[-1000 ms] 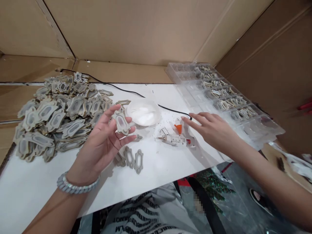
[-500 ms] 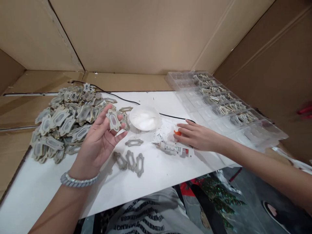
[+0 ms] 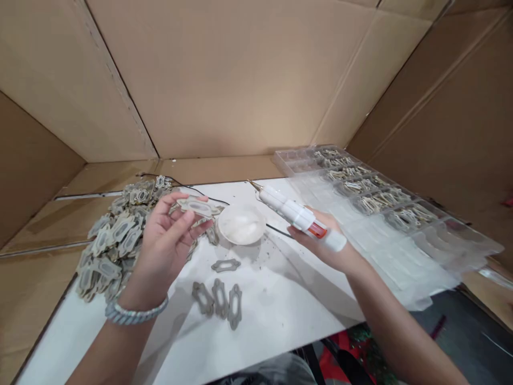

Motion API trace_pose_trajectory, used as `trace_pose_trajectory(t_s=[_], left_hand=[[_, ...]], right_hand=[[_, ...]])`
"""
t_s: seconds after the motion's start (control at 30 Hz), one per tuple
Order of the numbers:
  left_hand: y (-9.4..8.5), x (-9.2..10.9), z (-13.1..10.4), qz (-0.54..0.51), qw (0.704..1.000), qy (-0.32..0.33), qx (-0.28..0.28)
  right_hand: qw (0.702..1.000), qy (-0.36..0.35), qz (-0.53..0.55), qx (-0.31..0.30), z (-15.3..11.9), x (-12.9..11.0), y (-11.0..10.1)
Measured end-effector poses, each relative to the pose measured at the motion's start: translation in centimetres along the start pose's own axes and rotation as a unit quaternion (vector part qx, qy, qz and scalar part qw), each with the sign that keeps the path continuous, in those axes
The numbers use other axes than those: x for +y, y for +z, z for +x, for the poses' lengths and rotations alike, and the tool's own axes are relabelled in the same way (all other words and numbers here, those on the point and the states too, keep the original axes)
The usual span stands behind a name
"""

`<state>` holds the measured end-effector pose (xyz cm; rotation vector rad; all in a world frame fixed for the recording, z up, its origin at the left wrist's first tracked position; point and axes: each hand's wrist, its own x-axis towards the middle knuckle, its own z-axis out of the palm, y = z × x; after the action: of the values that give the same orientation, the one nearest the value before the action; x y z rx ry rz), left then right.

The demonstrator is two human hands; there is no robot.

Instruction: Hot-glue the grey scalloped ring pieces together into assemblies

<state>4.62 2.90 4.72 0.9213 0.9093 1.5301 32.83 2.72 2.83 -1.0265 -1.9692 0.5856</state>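
My left hand (image 3: 170,230) pinches a grey frame-shaped piece (image 3: 197,207) with a pale centre, held tilted above the table. In my right hand (image 3: 320,243) is a white glue gun (image 3: 286,207), raised over the table with its metal tip toward the upper left. Between the hands sits a round white dish (image 3: 241,224). In front of it lie several loose grey pieces, one of them sideways (image 3: 225,265) and another upright (image 3: 235,306). A large heap of similar pieces (image 3: 120,230) is on the left.
Clear plastic compartment trays (image 3: 435,246) stand along the right, some compartments holding small metallic pieces (image 3: 377,202). Tall cardboard walls (image 3: 232,80) enclose the back and sides of the white table (image 3: 276,326). A black cord (image 3: 278,230) runs behind the dish.
My right hand has picked up the glue gun from the table and raised it. The piece in my left hand has turned from nearly upright to sideways. The camera view has tilted up.
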Motion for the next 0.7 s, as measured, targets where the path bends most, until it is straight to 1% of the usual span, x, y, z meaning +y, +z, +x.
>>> trace_pose_trajectory(t_s=[0.07,0.17,0.23,0.3,0.37,0.43,0.5,0.6,0.63,0.7], left_hand=[[-0.1,-0.4,-0.2,0.006,1.0,0.007,0.017],[-0.4,-1.0,-0.7,-0.021,0.999,-0.022,0.037],[-0.4,-1.4,-0.9,-0.045,0.994,-0.077,0.059],[-0.3,-1.8,-0.9,-0.058,0.982,-0.151,0.095],[-0.2,-2.1,-0.8,-0.057,0.965,-0.219,0.131],[-0.1,-2.3,-0.7,-0.049,0.953,-0.257,0.151],[-0.1,-2.5,-0.7,-0.035,0.951,-0.265,0.154],[-0.4,-2.7,-1.0,0.001,0.96,-0.24,0.144],[-0.5,-2.8,-1.2,0.019,0.965,-0.22,0.139],[-0.9,-2.9,-1.5,0.063,0.974,-0.173,0.13]], right_hand=[[0.995,0.065,0.065,0.029,0.7,-0.2,1.4],[0.978,0.141,0.144,0.056,1.5,-0.6,3.0],[0.964,0.176,0.187,0.074,1.7,-0.9,3.5],[0.953,0.201,0.208,0.091,1.5,-1.1,3.6],[0.947,0.226,0.203,0.108,1.3,-1.3,3.4],[0.944,0.246,0.183,0.12,1.0,-1.3,3.1],[0.947,0.256,0.158,0.115,0.7,-1.2,2.9],[0.961,0.239,0.11,0.086,0.4,-0.8,2.8],[0.968,0.219,0.094,0.074,0.2,-0.6,2.8],[0.984,0.154,0.072,0.051,-0.1,-0.4,3.0]])
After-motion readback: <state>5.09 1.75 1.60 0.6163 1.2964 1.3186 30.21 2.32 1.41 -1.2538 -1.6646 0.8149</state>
